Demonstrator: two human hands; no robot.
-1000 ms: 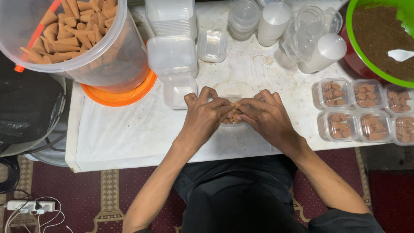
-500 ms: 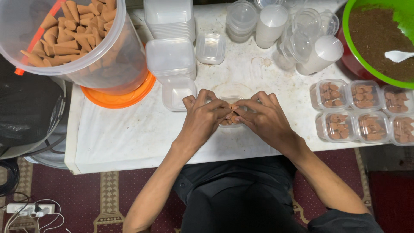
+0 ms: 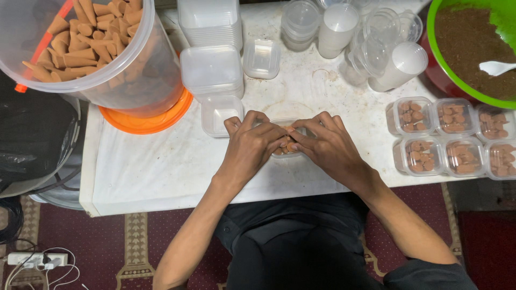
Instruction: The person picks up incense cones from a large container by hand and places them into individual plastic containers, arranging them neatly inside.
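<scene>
We see our left hand (image 3: 251, 145) and right hand (image 3: 327, 145) meeting mid-frame, both pinching brown cones (image 3: 290, 144) over the small clear tub (image 3: 283, 122); tub directly beneath, equally near both.

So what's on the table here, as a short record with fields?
left hand: fingers on the cones in the small box
right hand: fingers on the same cones
bucket: far left, holds loose cones
filled boxes: six, lidded, at right
empty boxes: stacked behind the hands
green bowl: brown powder, white spoon
cups: clear, top middle
</scene>
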